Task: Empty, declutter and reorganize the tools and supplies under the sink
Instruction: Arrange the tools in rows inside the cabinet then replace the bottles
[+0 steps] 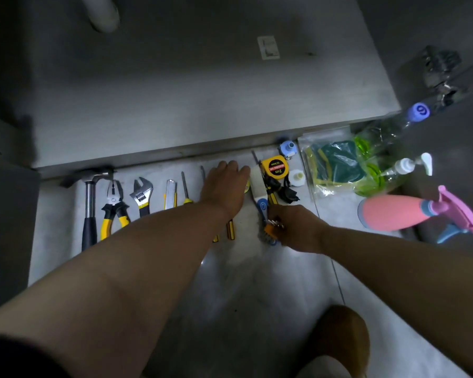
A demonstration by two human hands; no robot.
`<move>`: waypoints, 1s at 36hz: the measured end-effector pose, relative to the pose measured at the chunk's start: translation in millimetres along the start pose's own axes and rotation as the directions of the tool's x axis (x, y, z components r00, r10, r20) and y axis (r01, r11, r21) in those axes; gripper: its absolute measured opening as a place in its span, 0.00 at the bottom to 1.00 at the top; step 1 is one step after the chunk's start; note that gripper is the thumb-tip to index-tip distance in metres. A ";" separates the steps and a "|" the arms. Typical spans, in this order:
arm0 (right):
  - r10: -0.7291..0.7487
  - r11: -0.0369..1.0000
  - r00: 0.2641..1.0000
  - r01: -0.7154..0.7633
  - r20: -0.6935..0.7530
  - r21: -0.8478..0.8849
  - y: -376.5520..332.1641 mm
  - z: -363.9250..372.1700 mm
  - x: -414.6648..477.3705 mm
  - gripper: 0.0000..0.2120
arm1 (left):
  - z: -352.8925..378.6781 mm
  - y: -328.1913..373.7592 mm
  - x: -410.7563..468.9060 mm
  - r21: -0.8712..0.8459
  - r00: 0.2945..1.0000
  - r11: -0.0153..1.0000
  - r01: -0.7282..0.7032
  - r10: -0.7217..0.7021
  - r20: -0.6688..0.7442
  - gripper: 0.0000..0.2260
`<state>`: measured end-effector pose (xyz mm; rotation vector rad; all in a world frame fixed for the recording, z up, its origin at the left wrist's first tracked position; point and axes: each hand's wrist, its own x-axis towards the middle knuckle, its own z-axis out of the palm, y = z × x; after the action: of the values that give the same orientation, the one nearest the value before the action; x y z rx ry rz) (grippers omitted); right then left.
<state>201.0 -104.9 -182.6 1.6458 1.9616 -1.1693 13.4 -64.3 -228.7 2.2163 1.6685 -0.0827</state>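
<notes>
Tools lie in a row on the grey floor in front of the cabinet base: a hammer, yellow-handled pliers, an adjustable wrench, a utility knife and a screwdriver. My left hand lies flat over more screwdrivers, its fingertips against a roll of beige tape. My right hand is shut on a small orange set of hex keys above a wire brush with a blue handle. A yellow tape measure lies behind them.
The bare cabinet floor stretches behind the row, with a white drain pipe at the back. At the right lie a bag of green sponges, a pump bottle, a pink spray bottle and a clear bottle with a blue cap.
</notes>
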 end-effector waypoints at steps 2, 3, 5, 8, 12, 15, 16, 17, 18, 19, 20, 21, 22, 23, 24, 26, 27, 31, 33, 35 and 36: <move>0.034 0.997 0.993 -0.041 0.115 0.064 5.2 -16.4 -4.4 0.07 | -0.6 1.5 -3.2 -0.020 1.000 1.000 -0.002 0.002 0.001 0.19; 0.037 0.998 0.985 -0.047 0.169 0.053 9.0 -25.6 -7.0 0.06 | -1.9 2.7 -5.3 -0.036 1.000 0.999 0.011 -0.012 -0.010 0.19; 0.036 0.999 0.980 -0.042 0.198 0.026 19.0 -42.2 -12.9 0.06 | -6.2 6.3 -9.6 -0.071 0.997 0.996 0.046 -0.050 -0.052 0.20; 0.057 0.998 0.992 -0.057 0.112 -0.002 35.9 -56.3 -23.2 0.08 | -11.0 15.5 -16.2 -0.167 0.993 0.985 0.053 -0.070 -0.094 0.20; 0.168 0.985 0.985 -0.169 0.028 0.040 61.5 -52.3 -28.7 0.08 | -10.9 36.5 -26.7 -0.310 0.999 0.951 0.005 -0.021 -0.049 0.18; 0.236 0.971 0.971 -0.235 -0.017 0.048 73.0 -36.3 -27.5 0.10 | -5.4 56.2 -34.9 -0.399 1.000 0.917 -0.007 0.017 0.022 0.20; 0.243 0.970 0.970 -0.242 -0.021 0.029 76.4 -29.5 -26.1 0.11 | -2.5 63.5 -37.4 -0.419 0.999 0.908 -0.015 0.033 0.037 0.20; 0.238 0.971 0.971 -0.238 -0.032 0.004 78.3 -23.6 -25.3 0.12 | 0.8 70.8 -39.8 -0.434 0.998 0.900 -0.024 0.049 0.045 0.20; 0.229 0.973 0.973 -0.230 -0.038 -0.013 79.8 -18.5 -25.2 0.12 | 4.7 78.2 -42.0 -0.446 0.997 0.894 -0.031 0.060 0.051 0.21; 0.217 0.976 0.975 -0.218 -0.044 -0.023 82.5 -14.1 -25.6 0.12 | 8.8 85.5 -43.5 -0.454 0.996 0.890 -0.032 0.066 0.060 0.21; 0.206 0.978 0.976 -0.208 -0.065 -0.024 85.4 -10.9 -26.2 0.12 | 12.7 92.8 -44.8 -0.458 0.995 0.889 -0.029 0.071 0.074 0.21; 0.199 0.979 0.976 -0.202 -0.093 -0.025 87.4 -8.5 -27.4 0.11 | 16.4 100.1 -45.9 -0.459 0.993 0.888 -0.025 0.075 0.091 0.21; 0.194 0.980 0.974 -0.198 -0.118 -0.026 89.8 -7.0 -28.5 0.09 | 19.8 107.5 -46.4 -0.459 0.991 0.888 -0.020 0.077 0.106 0.20; 0.186 0.981 0.973 -0.192 -0.134 -0.032 91.5 -6.6 -29.7 0.07 | 22.6 114.5 -46.8 -0.461 0.990 0.887 -0.013 0.075 0.117 0.20; 0.183 0.981 0.972 -0.190 -0.145 -0.040 93.1 -6.7 -30.2 0.05 | 24.9 121.1 -46.7 -0.467 0.990 0.884 -0.004 0.070 0.125 0.20; 0.194 0.977 0.967 -0.206 -0.165 -0.060 96.1 -6.6 -30.6 0.05 | 28.2 132.1 -45.9 -0.491 0.989 0.871 0.004 0.070 0.132 0.19; 0.209 0.972 0.962 -0.224 -0.174 -0.071 96.9 -6.0 -31.0 0.09 | 28.9 135.7 -45.9 -0.510 0.988 0.860 0.002 0.077 0.134 0.19; 0.218 0.946 0.937 -0.272 -0.274 -0.178 86.5 -5.9 -34.4 0.14 | 23.5 129.9 -49.6 -0.544 0.987 0.839 -0.022 0.103 0.119 0.19; 0.150 0.951 0.951 -0.213 -0.271 -0.223 74.3 -5.5 -31.7 0.10 | 20.1 114.6 -52.8 -0.472 0.995 0.880 -0.045 0.084 0.062 0.18; 0.084 0.973 0.965 -0.134 -0.249 -0.188 59.4 -3.2 -26.0 0.08 | 16.8 95.3 -55.5 -0.379 0.999 0.925 -0.036 0.040 0.003 0.16; 0.067 0.983 0.966 -0.107 -0.251 -0.150 51.6 -2.0 -22.0 0.08 | 15.0 86.1 -56.9 -0.333 1.000 0.943 -0.014 0.008 -0.018 0.15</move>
<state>255.6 -118.0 -185.5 1.8414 2.0430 -0.7814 79.8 -141.6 -206.2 1.9749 1.5460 0.2066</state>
